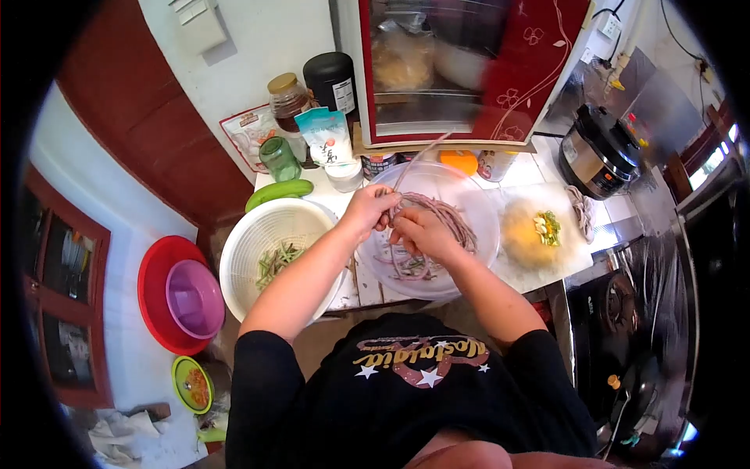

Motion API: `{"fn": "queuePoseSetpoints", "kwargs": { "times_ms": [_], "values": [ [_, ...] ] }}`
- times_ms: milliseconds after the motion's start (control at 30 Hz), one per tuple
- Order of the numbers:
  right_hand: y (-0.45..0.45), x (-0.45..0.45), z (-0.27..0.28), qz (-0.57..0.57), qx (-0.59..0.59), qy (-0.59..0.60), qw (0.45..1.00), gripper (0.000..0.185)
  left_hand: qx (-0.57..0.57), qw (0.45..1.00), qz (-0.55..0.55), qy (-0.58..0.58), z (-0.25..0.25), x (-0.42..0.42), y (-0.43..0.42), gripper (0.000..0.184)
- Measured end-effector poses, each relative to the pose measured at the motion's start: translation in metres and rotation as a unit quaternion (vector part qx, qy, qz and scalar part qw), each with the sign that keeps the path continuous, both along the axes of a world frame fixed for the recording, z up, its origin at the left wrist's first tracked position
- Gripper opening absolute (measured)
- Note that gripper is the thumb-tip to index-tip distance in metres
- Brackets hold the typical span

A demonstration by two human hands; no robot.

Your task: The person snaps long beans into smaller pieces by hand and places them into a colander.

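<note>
My left hand (371,211) pinches a long, thin purplish bean (410,166) that sticks up past the far rim of a clear plastic bowl (486,195). Close beside it, my right hand (426,233) has its fingers closed near the lower part of the same bean; the exact grip is hidden. Both hands are over the bowl. More long purplish beans (445,211) lie inside, with short broken bits towards the near side. To the left, under my left forearm, a white colander (236,248) holds short green bean pieces (275,262).
Behind the colander lie a green gourd (279,193), a green glass jar (279,159) and a blue-white pouch (324,134). A red cabinet (500,117) stands behind the bowl. Rightwards are chopped food (547,228) on a board, an electric cooker (600,152) and a stove (617,301).
</note>
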State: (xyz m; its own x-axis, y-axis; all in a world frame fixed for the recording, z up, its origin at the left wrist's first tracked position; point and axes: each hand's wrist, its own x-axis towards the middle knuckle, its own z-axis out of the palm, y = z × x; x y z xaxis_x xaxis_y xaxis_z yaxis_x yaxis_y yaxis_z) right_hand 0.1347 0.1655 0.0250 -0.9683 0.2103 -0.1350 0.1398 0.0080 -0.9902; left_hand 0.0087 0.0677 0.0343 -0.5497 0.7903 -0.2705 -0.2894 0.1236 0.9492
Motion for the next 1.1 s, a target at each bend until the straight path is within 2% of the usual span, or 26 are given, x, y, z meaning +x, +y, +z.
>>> {"fn": "queuePoseSetpoints", "kwargs": {
  "times_ms": [67, 133, 200, 233, 267, 333, 400, 467, 533, 600, 633, 667, 700, 733, 800, 833, 900, 933, 967, 1000, 1033, 1100],
  "values": [
    [-0.004, 0.005, -0.001, -0.022, 0.02, 0.002, 1.0, 0.019, 0.006, 1.0, -0.002, -0.004, -0.016, 0.005, 0.005, 0.01],
    [-0.004, 0.009, -0.015, -0.087, 0.101, 0.035, 0.99, 0.019, 0.032, 0.998, 0.013, -0.059, -0.02, 0.011, 0.008, 0.01],
    [-0.005, 0.015, -0.024, -0.129, 0.108, 0.031, 0.985, 0.014, 0.03, 0.997, 0.01, -0.07, -0.019, 0.016, 0.013, 0.011],
    [-0.006, 0.018, -0.026, -0.18, 0.253, 0.071, 0.948, 0.011, 0.055, 0.993, 0.019, -0.101, -0.02, 0.019, 0.017, 0.013],
    [-0.008, 0.021, -0.028, -0.226, 0.391, 0.107, 0.885, 0.009, 0.078, 0.988, 0.028, -0.133, -0.02, 0.022, 0.02, 0.015],
    [-0.009, 0.028, -0.023, -0.248, 0.417, 0.129, 0.865, 0.012, 0.077, 0.985, 0.02, -0.152, -0.019, 0.03, 0.027, 0.017],
    [-0.006, 0.035, -0.018, -0.244, 0.489, 0.239, 0.803, 0.011, 0.076, 0.982, 0.014, -0.171, -0.018, 0.033, 0.031, 0.019],
    [-0.002, 0.045, -0.013, -0.228, 0.473, 0.239, 0.817, 0.012, 0.108, 0.966, -0.061, -0.227, -0.018, 0.036, 0.031, 0.016],
    [0.004, 0.052, -0.012, -0.208, 0.457, 0.245, 0.829, 0.013, 0.098, 0.974, -0.087, -0.185, -0.013, 0.036, 0.027, 0.017],
    [0.01, 0.058, -0.014, -0.15, 0.533, 0.157, 0.818, 0.013, 0.087, 0.979, -0.116, -0.14, -0.004, 0.034, 0.02, 0.018],
    [0.013, 0.058, -0.016, -0.162, 0.536, 0.151, 0.815, 0.013, 0.063, 0.987, -0.14, -0.049, 0.0, 0.036, 0.019, 0.018],
    [0.019, 0.055, -0.018, -0.226, 0.466, 0.14, 0.844, 0.014, 0.04, 0.984, -0.168, 0.043, 0.004, 0.04, 0.02, 0.019],
    [0.024, 0.051, -0.014, -0.282, 0.392, 0.134, 0.866, 0.015, 0.012, 0.979, -0.144, 0.144, 0.009, 0.043, 0.021, 0.018],
    [0.029, 0.048, -0.009, -0.284, 0.392, 0.136, 0.864, 0.015, 0.013, 0.978, -0.144, 0.147, 0.011, 0.042, 0.019, 0.018],
    [0.034, 0.046, 0.002, -0.233, 0.373, 0.032, 0.897, 0.014, 0.021, 0.978, -0.125, 0.163, 0.014, 0.04, 0.013, 0.017],
    [0.04, 0.048, -0.008, -0.24, 0.371, 0.031, 0.897, 0.014, 0.02, 0.977, -0.132, 0.165, 0.016, 0.04, 0.01, 0.017],
    [0.055, 0.048, -0.023, -0.048, 0.377, 0.093, 0.92, 0.017, -0.02, 0.978, -0.133, 0.159, 0.022, 0.036, 0.005, 0.017],
    [0.06, 0.047, -0.018, -0.05, 0.379, 0.095, 0.919, 0.017, -0.018, 0.977, -0.134, 0.162, 0.021, 0.034, 0.003, 0.017],
    [0.065, 0.046, -0.013, -0.071, 0.059, 0.087, 0.992, 0.017, -0.006, 0.975, -0.139, 0.176, 0.017, 0.033, 0.002, 0.017],
    [0.068, 0.045, -0.006, -0.084, -0.27, 0.068, 0.957, 0.017, 0.004, 0.972, -0.144, 0.188, 0.011, 0.033, 0.0, 0.016],
    [0.072, 0.042, -0.006, -0.086, -0.271, 0.069, 0.956, 0.017, -0.005, 0.969, -0.147, 0.198, 0.007, 0.035, -0.001, 0.016],
    [0.079, 0.032, -0.008, -0.184, -0.402, 0.216, 0.87, 0.021, -0.017, 0.967, -0.138, 0.215, -0.009, 0.033, -0.002, 0.016]
  ]
}}
